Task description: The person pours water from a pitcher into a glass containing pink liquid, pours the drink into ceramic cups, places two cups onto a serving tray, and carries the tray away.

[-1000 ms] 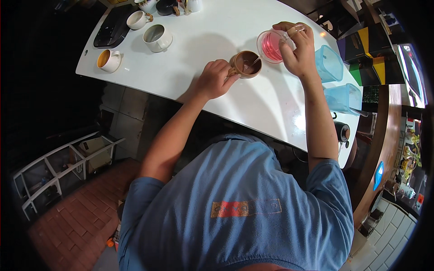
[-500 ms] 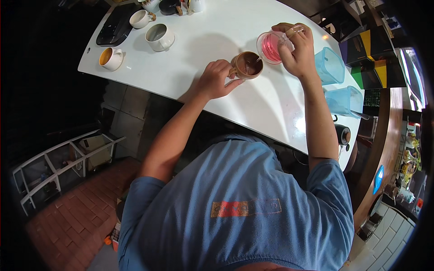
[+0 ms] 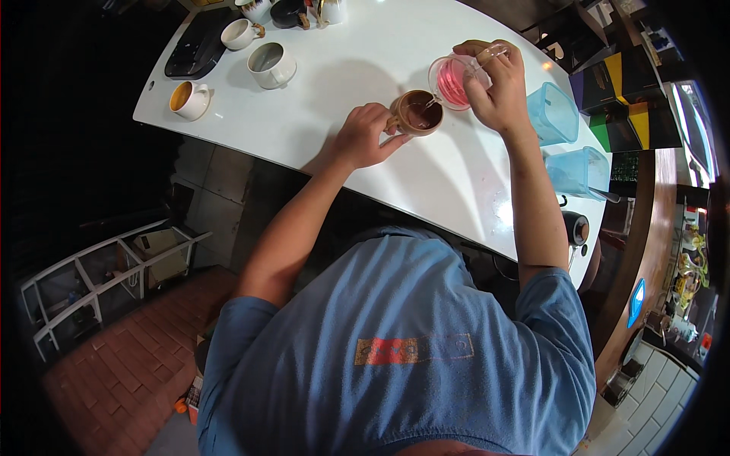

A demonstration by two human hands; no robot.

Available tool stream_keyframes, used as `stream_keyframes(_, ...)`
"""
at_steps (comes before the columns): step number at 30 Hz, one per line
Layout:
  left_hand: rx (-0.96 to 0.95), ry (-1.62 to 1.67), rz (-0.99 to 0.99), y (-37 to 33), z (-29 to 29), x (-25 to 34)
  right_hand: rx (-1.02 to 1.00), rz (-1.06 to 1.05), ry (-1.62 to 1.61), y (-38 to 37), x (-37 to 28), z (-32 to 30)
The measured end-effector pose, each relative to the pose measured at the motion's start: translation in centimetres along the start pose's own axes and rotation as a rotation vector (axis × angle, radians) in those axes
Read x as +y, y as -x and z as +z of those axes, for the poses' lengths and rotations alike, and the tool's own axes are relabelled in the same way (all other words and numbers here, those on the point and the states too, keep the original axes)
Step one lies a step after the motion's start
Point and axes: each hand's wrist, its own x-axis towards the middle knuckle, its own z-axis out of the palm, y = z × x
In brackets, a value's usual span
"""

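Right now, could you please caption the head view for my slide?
Left grip holds a brown cup; right grip holds a clear pitcher with pink contents beside it.

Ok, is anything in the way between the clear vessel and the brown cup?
Nothing visible: the clear vessel, in the right hand, is close beside the brown cup, whose handle the left hand holds on the opposite side.

A round brown cup (image 3: 407, 128) with a side handle stands on the worktop (image 3: 365, 45). Beside it, a clear glass pitcher (image 3: 434, 73) holding pink liquid (image 3: 453, 82) has its spout at the cup's rim.
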Motion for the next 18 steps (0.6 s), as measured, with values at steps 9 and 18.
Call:
stream_keyframes(9,0.054,-0.008,0.022,-0.08,0.13,-0.02,-0.011,0.011,0.014,0.48,-0.42,0.35)
stream_keyframes(18,0.058,-0.003,0.018,-0.15,0.14,0.05,-0.001,0.036,0.023,0.85,-0.26,0.60)
